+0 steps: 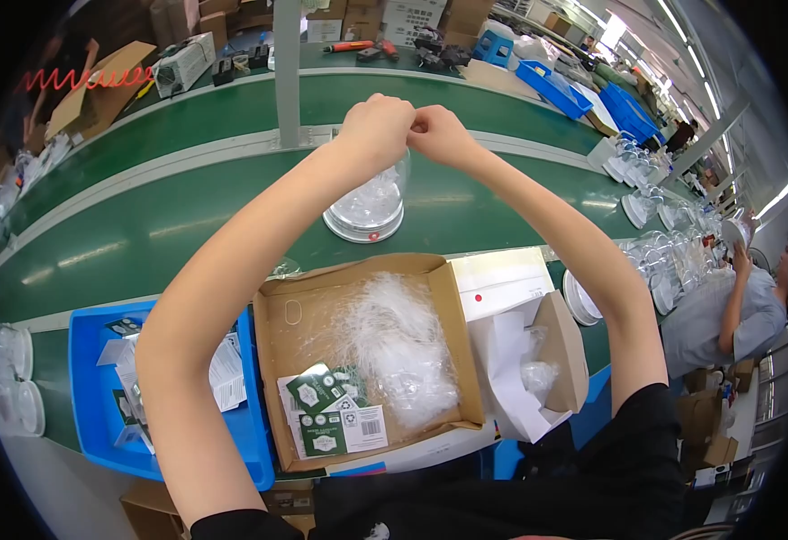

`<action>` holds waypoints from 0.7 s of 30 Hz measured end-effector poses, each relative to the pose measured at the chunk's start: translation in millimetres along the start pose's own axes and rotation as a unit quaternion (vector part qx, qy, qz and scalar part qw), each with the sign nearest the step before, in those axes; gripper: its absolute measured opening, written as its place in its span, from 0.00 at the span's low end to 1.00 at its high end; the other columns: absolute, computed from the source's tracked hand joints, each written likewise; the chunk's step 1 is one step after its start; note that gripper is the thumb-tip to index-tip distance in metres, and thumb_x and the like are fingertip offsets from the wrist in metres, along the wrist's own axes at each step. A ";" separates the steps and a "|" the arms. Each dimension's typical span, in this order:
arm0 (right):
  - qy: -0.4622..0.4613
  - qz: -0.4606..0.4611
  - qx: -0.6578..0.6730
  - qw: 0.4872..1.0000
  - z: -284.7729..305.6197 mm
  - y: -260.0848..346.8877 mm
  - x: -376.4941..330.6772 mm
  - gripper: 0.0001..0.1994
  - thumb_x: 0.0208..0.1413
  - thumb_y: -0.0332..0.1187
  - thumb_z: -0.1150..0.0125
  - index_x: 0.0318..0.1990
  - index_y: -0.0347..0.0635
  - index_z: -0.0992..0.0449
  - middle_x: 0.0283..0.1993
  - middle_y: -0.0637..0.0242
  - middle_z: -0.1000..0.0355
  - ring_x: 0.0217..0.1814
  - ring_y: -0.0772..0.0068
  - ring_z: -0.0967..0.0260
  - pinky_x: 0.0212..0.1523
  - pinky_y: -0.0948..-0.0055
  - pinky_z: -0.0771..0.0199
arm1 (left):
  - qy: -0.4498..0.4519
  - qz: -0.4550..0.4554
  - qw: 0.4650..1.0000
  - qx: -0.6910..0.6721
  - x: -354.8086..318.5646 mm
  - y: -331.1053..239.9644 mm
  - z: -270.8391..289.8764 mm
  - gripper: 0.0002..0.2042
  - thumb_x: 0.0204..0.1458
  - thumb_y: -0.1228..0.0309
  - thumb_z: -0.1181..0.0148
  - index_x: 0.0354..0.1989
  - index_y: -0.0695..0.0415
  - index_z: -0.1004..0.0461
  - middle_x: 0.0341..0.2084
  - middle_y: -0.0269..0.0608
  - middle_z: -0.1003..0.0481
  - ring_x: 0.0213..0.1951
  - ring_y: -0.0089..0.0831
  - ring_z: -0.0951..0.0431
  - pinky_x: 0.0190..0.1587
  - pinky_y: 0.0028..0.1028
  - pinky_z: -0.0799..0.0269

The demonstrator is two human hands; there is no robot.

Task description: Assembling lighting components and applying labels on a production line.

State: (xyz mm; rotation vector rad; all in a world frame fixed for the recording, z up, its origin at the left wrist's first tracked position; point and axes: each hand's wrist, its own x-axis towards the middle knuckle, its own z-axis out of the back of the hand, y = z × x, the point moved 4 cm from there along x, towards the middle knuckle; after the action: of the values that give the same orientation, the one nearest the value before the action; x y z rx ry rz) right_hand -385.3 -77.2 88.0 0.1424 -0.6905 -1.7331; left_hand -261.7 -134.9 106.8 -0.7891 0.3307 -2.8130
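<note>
Green conveyor belt — blue tray, brown cardboard box — green-and-white printed leaflets.

clear plastic dome, upright on green conveyor

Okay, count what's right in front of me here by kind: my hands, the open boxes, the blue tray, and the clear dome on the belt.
Hands: 2, left hand and right hand, held together above the belt
Open cardboard boxes: 2, brown box and white-lined box
Blue tray: 1
Clear dome: 1
Total: 6
</note>
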 end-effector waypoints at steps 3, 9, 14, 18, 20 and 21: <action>-0.001 0.015 0.008 1.000 -3.4 7.1 -1.8 0.12 0.47 0.37 0.36 0.30 0.35 0.21 0.25 0.60 0.25 0.26 0.70 0.29 0.32 0.71 0.29 | -0.025 0.000 1.000 0.015 -7.2 6.9 1.4 0.07 0.45 0.79 0.45 0.29 0.62 0.20 0.28 0.52 0.23 0.38 0.49 0.23 0.41 0.42 0.25; -0.008 0.029 0.081 0.996 -12.2 3.5 -1.4 0.09 0.51 0.32 0.38 0.32 0.33 0.23 0.23 0.73 0.30 0.26 0.85 0.39 0.29 0.80 0.35 | -0.074 -0.009 0.996 0.039 -13.0 21.9 -3.2 0.04 0.46 0.76 0.41 0.28 0.60 0.20 0.29 0.45 0.23 0.39 0.46 0.25 0.42 0.41 0.26; -0.016 0.103 0.036 0.994 -10.3 18.2 -4.7 0.09 0.51 0.31 0.39 0.34 0.33 0.23 0.22 0.71 0.32 0.25 0.84 0.40 0.28 0.79 0.35 | -0.056 -0.016 0.997 0.048 -12.3 29.0 1.4 0.04 0.45 0.74 0.40 0.29 0.59 0.20 0.29 0.45 0.22 0.38 0.45 0.24 0.42 0.41 0.26; -0.022 0.147 0.027 0.989 -18.8 25.0 -1.9 0.09 0.51 0.30 0.39 0.35 0.33 0.23 0.22 0.71 0.33 0.25 0.84 0.41 0.27 0.79 0.36 | -0.041 0.008 0.998 -0.047 -15.4 43.3 2.1 0.06 0.40 0.73 0.40 0.27 0.59 0.21 0.27 0.46 0.21 0.36 0.46 0.21 0.40 0.41 0.24; -0.027 0.144 0.031 0.989 -20.6 18.0 0.8 0.08 0.51 0.29 0.39 0.35 0.33 0.24 0.22 0.71 0.34 0.24 0.84 0.42 0.26 0.79 0.37 | -0.042 0.013 0.996 -0.073 -14.7 47.4 2.3 0.07 0.40 0.72 0.40 0.27 0.59 0.21 0.27 0.46 0.21 0.35 0.47 0.21 0.40 0.40 0.24; -0.032 0.140 0.035 0.989 -20.0 14.3 2.1 0.07 0.51 0.29 0.39 0.34 0.33 0.24 0.21 0.72 0.34 0.24 0.85 0.42 0.26 0.80 0.37 | -0.037 0.024 0.993 -0.107 -13.6 48.9 1.4 0.08 0.40 0.71 0.39 0.28 0.60 0.21 0.28 0.46 0.21 0.35 0.45 0.21 0.41 0.38 0.25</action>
State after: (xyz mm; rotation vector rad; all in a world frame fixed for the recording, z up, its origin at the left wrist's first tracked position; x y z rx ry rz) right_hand -364.9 -88.3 79.5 0.0350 -0.7796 -1.4509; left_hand -243.2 -178.4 88.3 -0.9139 0.6375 -2.7254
